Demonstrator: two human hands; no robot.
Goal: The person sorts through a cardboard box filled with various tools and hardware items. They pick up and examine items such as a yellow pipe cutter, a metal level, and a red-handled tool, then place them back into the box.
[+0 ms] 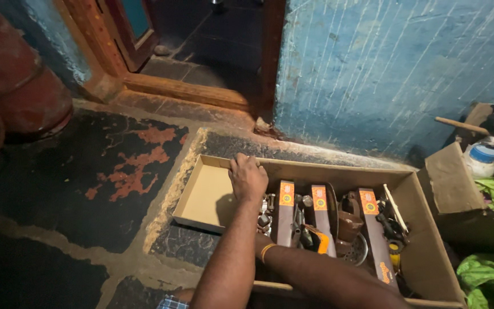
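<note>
Left hand is inside the cardboard box, at its far wall. Fingers curled down, roughly half closed, knuckles up. Fingertips sit on or just over the top edge of that wall; cannot tell if they actually grip it. Nothing else visible in that hand.

Right hand: hidden. The right forearm comes in from the lower right, crosses under the left forearm, and the wrist with an orange bangle disappears behind the left arm. Cannot tell whether it's open or closed or what it touches.

Box sits on the dark stone floor, tight against the blue painted wall. Left end of the box is bare cardboard, right where the left hand's shadow falls. Rest of it is packed: three long brown cartons with orange labels standing on edge side by side, metal bits just right of the left hand, a steel strainer between the cartons, a yellow-and-black tool near the right wall.

Around it: red gas cylinder far left, wooden door frame behind, white jar with blue lid and green plastic bag off the right side.
</note>
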